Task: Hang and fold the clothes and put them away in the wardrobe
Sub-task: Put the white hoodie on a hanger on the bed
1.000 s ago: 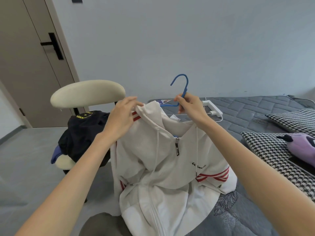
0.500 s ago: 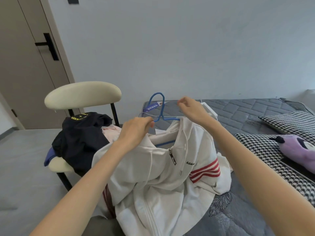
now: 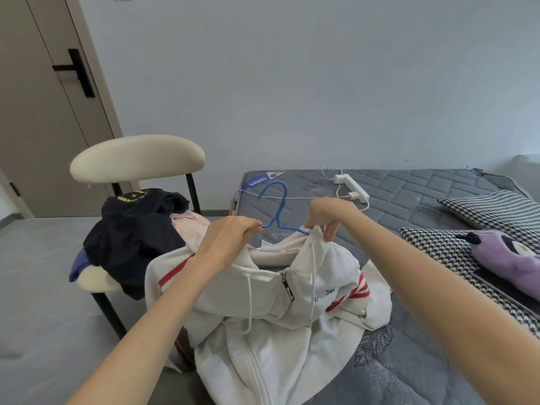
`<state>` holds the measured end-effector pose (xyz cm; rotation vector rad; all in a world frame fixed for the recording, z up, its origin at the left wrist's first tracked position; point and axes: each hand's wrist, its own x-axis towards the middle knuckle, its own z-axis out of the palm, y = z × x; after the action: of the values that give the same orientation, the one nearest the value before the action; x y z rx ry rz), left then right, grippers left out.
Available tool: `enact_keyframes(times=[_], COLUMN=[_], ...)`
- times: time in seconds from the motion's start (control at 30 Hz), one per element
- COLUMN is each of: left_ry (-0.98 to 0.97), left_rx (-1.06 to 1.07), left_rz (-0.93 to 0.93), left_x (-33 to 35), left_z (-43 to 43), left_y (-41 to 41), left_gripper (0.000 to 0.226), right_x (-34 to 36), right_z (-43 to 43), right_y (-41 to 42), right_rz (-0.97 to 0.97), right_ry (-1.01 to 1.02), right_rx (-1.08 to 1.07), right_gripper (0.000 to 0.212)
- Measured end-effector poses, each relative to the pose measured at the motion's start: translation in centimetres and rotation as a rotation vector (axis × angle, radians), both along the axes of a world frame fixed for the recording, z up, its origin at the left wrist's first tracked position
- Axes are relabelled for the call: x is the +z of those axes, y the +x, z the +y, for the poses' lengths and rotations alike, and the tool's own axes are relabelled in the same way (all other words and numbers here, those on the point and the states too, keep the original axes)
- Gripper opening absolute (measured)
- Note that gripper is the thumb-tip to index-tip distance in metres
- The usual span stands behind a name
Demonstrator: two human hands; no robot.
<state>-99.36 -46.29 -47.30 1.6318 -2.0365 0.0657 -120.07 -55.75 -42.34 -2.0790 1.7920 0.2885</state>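
So the white zip hoodie (image 3: 277, 305) sags over the near edge of the mattress (image 3: 423, 200). Left hand (image 3: 228, 238) is curled tight on its left collar, and right hand (image 3: 330, 214) pinches the right collar. The blue hanger (image 3: 274, 206) pokes up between them. Dark clothes (image 3: 137, 229) are piled on the chair (image 3: 137, 159), far left.
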Motion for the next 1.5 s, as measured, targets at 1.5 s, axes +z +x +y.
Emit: enact_keyframes(times=[1.5], left_ry=[-0.181], left_rx=[0.226], left_rz=[0.503], left_x=[0.3], left_z=[-0.8], left_y=[3.1], left_gripper=[0.023], right_x=[-3.2], right_z=[2.1], right_y=[2.0], right_rz=[-1.797], right_ry=[0.377], right_rx=[-0.348], right_gripper=[0.012])
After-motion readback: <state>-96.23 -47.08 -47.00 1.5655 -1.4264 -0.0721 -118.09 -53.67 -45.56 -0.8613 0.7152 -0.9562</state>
